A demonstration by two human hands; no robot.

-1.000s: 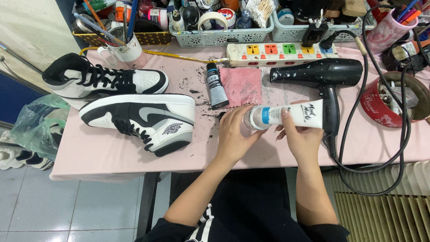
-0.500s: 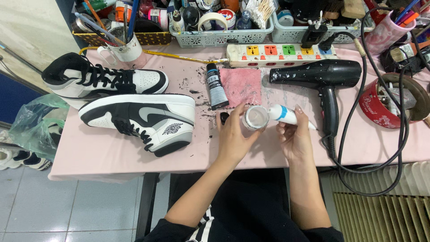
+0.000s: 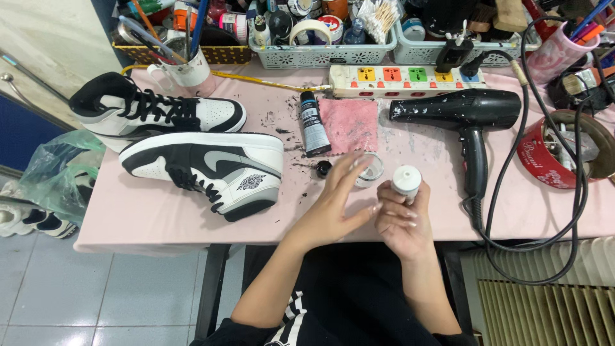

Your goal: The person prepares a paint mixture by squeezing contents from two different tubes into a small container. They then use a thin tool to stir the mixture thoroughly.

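My right hand [image 3: 400, 218] grips a white paint tube [image 3: 406, 181], held upright with its white cap end toward the camera. My left hand [image 3: 333, 202] is spread, fingers apart, just left of the tube and over a small clear glass jar [image 3: 369, 169] standing on the pink table [image 3: 160, 218]. A small black cap [image 3: 323, 168] lies left of the jar. A dark grey paint tube [image 3: 312, 124] lies beside a pink cloth [image 3: 349, 123]. Two black, white and grey high-top sneakers [image 3: 211, 168] [image 3: 150, 113] rest at the left.
A black hair dryer [image 3: 471, 118] with a looping cable lies at the right, near a red round tin [image 3: 554, 157]. A white power strip [image 3: 410, 80], baskets of supplies [image 3: 320, 45] and a mug of brushes [image 3: 186, 67] line the back edge.
The right hand turned the white tube from lying sideways to standing upright. The left hand let go of the jar, which now stands on the table, and opened its fingers.
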